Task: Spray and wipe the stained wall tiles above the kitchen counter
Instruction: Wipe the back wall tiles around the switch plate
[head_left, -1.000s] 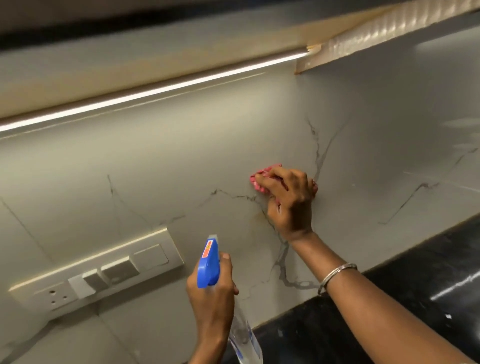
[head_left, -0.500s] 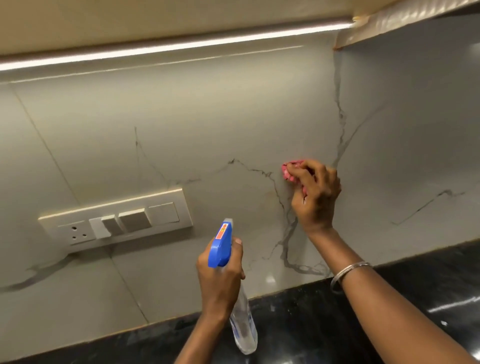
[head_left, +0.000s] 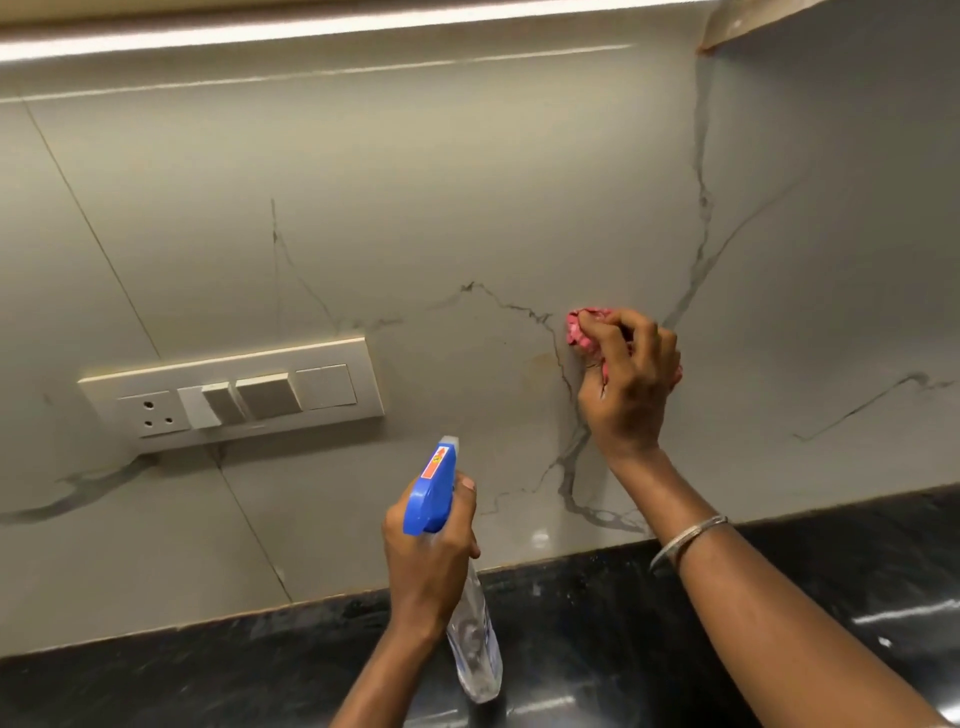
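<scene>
My right hand (head_left: 628, 387) grips a crumpled pink cloth (head_left: 581, 332) and presses it against the grey marble-veined wall tiles (head_left: 467, 208), right of centre. A faint yellowish stain (head_left: 537, 366) shows on the tile just left of the cloth. My left hand (head_left: 431, 551) holds a clear spray bottle (head_left: 475, 639) with a blue trigger head (head_left: 431, 488), nozzle pointed at the wall below and left of the cloth. The bottle hangs over the black counter (head_left: 597, 649).
A cream switch panel (head_left: 234, 395) with a socket and several switches is mounted on the wall at the left. A lit strip light (head_left: 311, 31) runs under the cabinet along the top. A silver bangle (head_left: 685, 538) sits on my right wrist.
The view has swung left and down, so the switch panel and counter show more. My right hand keeps the cloth on the same veined patch; the left hand still holds the bottle.
</scene>
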